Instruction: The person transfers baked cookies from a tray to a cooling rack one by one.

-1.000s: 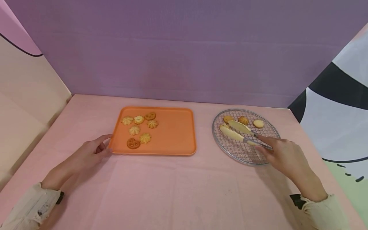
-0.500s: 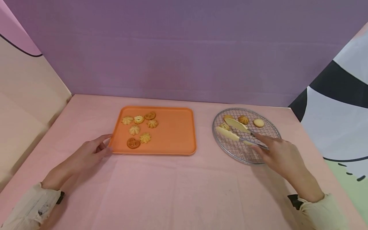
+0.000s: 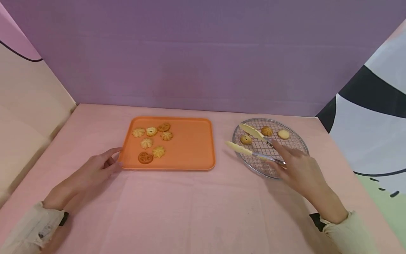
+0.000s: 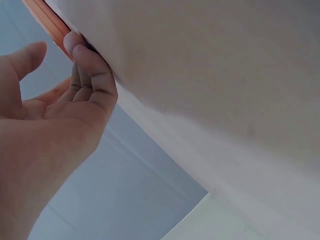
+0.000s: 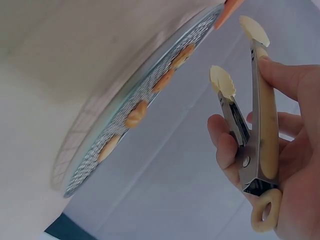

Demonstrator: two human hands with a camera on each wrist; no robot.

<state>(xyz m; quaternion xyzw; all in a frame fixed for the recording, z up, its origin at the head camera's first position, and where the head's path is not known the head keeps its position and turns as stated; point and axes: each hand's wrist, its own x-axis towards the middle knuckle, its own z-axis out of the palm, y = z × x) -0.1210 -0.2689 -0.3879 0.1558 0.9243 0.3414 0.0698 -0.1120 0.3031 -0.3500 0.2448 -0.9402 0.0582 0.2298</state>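
My right hand [image 3: 299, 169] grips a pair of food tongs [image 3: 253, 153] with cream-coloured tips and metal arms. Spread apart, the tips hold nothing, as the right wrist view also shows; they hover over the left rim of a round wire rack [image 3: 302, 143]. On that rack lie a round cookie [image 3: 246, 140], a browner swirl cookie [image 3: 266, 131], a pale cookie [image 3: 283, 134] and one partly hidden behind the upper tip. At the left, the fingers of my left hand [image 3: 95, 171] touch the left edge of an orange tray [image 3: 190, 144], thumb apart from them in the left wrist view.
Several cookies, among them a pretzel-shaped one [image 3: 145, 157] and a flower-shaped one [image 3: 158, 152], lie on the tray's left half. A pink cloth [image 3: 196, 208] covers the table. Behind stands a purple wall [image 3: 196, 63].
My right hand and the tongs have moved left and slightly away from the cookies, and the tips have spread wider. The left hand has stayed at the tray's edge.
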